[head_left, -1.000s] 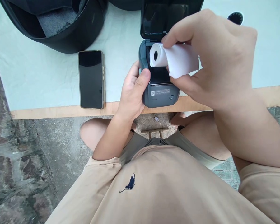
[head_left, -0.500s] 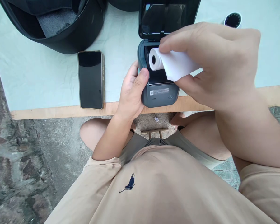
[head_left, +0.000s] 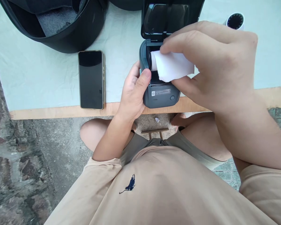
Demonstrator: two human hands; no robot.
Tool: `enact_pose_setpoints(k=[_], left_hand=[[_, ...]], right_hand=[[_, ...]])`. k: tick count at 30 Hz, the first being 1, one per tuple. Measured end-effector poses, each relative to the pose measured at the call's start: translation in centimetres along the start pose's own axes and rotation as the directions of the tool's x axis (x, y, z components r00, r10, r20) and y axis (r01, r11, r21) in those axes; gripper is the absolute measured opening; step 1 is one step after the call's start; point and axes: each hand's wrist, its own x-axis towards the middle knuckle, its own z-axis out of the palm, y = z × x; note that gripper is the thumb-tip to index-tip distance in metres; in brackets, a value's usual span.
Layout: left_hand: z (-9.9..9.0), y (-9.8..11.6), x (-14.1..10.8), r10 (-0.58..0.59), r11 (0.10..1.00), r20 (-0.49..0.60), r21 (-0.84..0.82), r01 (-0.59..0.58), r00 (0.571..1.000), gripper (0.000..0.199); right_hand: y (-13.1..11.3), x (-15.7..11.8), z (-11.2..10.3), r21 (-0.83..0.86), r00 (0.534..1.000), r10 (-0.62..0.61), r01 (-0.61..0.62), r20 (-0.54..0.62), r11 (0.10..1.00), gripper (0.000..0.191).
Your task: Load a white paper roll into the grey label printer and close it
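In the head view, the left hand grips the printer by the table edge, lid up; the right hand pinches the paper roll at its bay, seating depth hard to tell.

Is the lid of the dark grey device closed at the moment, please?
No, the black lid stands open beyond the dark grey device, leaving the white paper roll in view.
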Motion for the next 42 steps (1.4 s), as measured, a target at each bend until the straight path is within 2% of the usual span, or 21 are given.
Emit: enact_pose_setpoints(k=[6,11,15,19,23,25,27,29,31,33,37,39,42], left_hand=[[0.1,0.3,-0.1,-0.011,1.0,0.013,0.006,0.011,1.0,0.03],[0.1,0.5,-0.1,-0.022,1.0,0.009,0.001,0.022,1.0,0.029],[0.1,0.3,-0.1,0.023,0.997,0.048,-0.068,-0.02,0.999,0.029],[0.0,0.4,-0.4,0.03,0.982,0.09,-0.189,-0.013,0.995,0.02],[-0.3,0.4,-0.3,0.015,0.987,0.06,-0.163,-0.005,0.998,0.019],[-0.6,0.1,-0.2,0.019,0.992,0.03,-0.126,-0.015,0.999,0.023],[-0.9,-0.2,-0.1,0.023,0.997,0.014,-0.076,-0.022,1.0,0.031],[-1.1,-0.5,0.0,0.032,0.999,-0.006,-0.031,-0.032,0.999,0.038],[-1.2,-0.7,0.0,0.038,0.999,-0.025,-0.008,-0.038,0.999,0.04],[-1.2,-0.8,-0.1,0.041,0.999,-0.048,0.002,-0.04,0.998,0.04],[-1.2,-0.8,-0.1,0.02,0.998,-0.074,0.062,-0.015,0.997,0.05],[-1.2,-0.7,-0.1,0.009,0.996,-0.083,0.09,-0.001,0.997,0.053],[-1.2,-0.8,-0.1,0.03,0.996,-0.093,0.081,-0.022,0.995,0.05]], right_hand=[[0.1,0.1,0.8,-0.077,1.0,0.021,-0.02,0.021,0.997,0.026],[0.0,-0.1,0.9,-0.029,1.0,-0.002,0.002,0.008,1.0,0.022],[0.3,-0.4,1.3,0.093,0.992,-0.093,0.101,-0.087,0.991,0.018],[0.8,-0.5,2.5,0.15,0.958,-0.221,0.25,-0.183,0.957,0.014],[1.0,-0.5,3.2,0.206,0.932,-0.276,0.325,-0.236,0.923,0.021],[0.8,-0.6,3.3,0.276,0.939,-0.192,0.272,-0.285,0.922,0.025],[0.5,-0.8,3.4,0.384,0.952,-0.002,0.125,-0.306,0.915,0.027],[0.1,-1.1,3.5,0.512,0.95,0.202,-0.054,-0.238,0.857,0.03],[-0.2,-1.3,3.6,0.638,0.94,0.31,-0.152,-0.143,0.755,0.038],[-0.4,-1.4,3.7,0.732,0.941,0.334,-0.194,-0.049,0.653,0.044],[-0.3,-1.1,3.6,0.847,0.952,0.281,-0.245,0.118,0.472,0.051],[-0.1,-1.0,3.6,0.864,0.961,0.241,-0.234,0.136,0.445,0.053],[0.2,-1.0,3.6,0.859,0.971,0.197,-0.213,0.135,0.464,0.057]])
